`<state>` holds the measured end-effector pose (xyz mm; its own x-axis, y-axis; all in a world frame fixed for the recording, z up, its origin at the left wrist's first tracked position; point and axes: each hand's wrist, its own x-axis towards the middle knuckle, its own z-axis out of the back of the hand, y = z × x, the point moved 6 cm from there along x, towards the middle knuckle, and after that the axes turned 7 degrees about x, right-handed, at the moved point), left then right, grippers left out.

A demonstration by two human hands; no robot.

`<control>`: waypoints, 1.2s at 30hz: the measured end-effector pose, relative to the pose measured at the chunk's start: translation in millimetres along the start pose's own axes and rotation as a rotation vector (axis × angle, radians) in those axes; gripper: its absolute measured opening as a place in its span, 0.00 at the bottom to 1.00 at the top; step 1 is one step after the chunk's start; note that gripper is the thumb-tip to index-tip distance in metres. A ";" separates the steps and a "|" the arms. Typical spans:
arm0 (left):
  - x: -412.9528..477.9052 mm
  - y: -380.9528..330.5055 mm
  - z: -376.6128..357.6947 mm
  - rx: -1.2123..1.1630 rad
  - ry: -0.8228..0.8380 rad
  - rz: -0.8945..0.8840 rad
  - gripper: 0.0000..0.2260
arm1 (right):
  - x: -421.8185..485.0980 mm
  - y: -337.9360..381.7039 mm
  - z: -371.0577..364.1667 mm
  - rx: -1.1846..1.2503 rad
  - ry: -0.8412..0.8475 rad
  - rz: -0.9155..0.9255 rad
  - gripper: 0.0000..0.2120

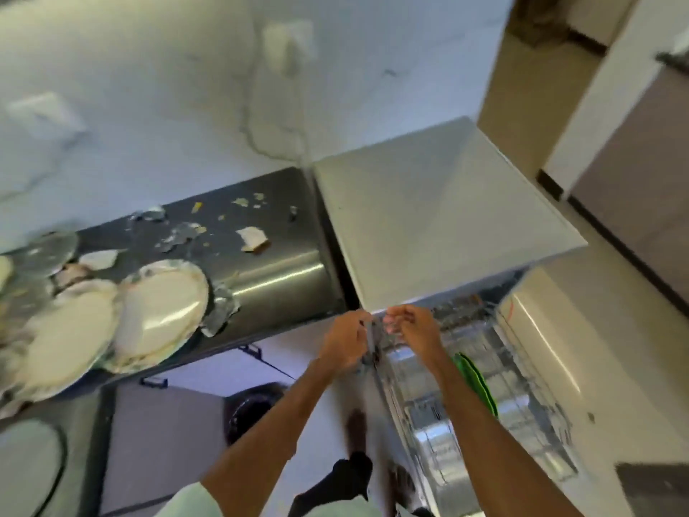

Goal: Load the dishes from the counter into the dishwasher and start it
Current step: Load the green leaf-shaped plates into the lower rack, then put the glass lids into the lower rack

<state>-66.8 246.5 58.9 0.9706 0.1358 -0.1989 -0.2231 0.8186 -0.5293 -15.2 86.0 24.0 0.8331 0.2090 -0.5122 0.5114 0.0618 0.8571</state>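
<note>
Dirty plates [160, 311] and scraps [253, 238] crowd counter [276, 281] beside dishwasher [428, 218].

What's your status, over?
Left hand, right hand curled at open dishwasher front; grip blurred. Dirty plates on counter, not loaded. Green item in rack.

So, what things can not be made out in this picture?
Head view, all motion-blurred:
- Left hand: curled at the dishwasher front edge; whether it grips anything is smeared.
- Right hand: holding something or not, unclear.
- Green item in the rack: partly behind the right forearm.
- Dirty plates on the counter: stack cut off by left edge, count unknown.
</note>
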 end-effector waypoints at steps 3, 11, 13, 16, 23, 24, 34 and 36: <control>-21.3 43.1 70.3 -0.043 -0.194 0.102 0.16 | -9.2 48.7 -64.9 -0.148 0.112 0.113 0.14; -77.1 187.3 207.9 -0.070 -0.396 0.358 0.12 | -20.5 100.7 -264.0 -0.427 0.382 0.232 0.13; -89.5 227.3 231.7 -0.097 -0.426 0.420 0.12 | -16.8 101.9 -312.0 -0.490 0.434 0.223 0.12; -105.2 291.0 253.1 -0.145 -0.413 0.520 0.12 | -4.4 91.7 -377.8 -0.569 0.476 0.183 0.11; -148.4 396.1 279.5 -0.209 -0.355 0.683 0.12 | 13.6 59.1 -499.9 -0.697 0.516 0.170 0.12; -156.5 406.3 283.1 -0.226 -0.349 0.713 0.12 | 14.5 54.7 -512.2 -0.721 0.524 0.174 0.12; -206.4 482.9 290.4 -0.391 -0.374 0.945 0.16 | 8.3 26.0 -619.2 -0.888 0.705 0.215 0.10; -211.7 487.4 294.9 -0.395 -0.401 0.986 0.14 | 5.1 25.7 -640.4 -0.896 0.749 0.241 0.10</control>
<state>-354.2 781.3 86.2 0.2991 0.8506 -0.4325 -0.8502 0.0317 -0.5255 -132.8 713.6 78.9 0.4051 0.8077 -0.4283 -0.2183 0.5404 0.8126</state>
